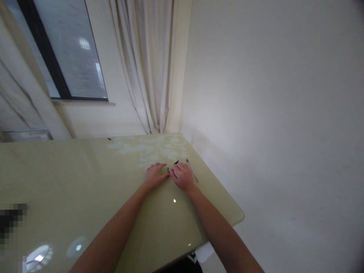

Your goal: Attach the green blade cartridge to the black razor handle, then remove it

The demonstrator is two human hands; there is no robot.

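Both hands [169, 176] flat on table [85, 178], fingertips meeting.

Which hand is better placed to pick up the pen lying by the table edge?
The right hand, probably. The pen lies just beside it, toward the table edge, while the left hand rests flat farther away, with the right hand between it and the pen.

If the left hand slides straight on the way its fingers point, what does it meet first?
Probably the small dark piece just past the left hand, by the right hand's fingertips; depth there is hard to judge.
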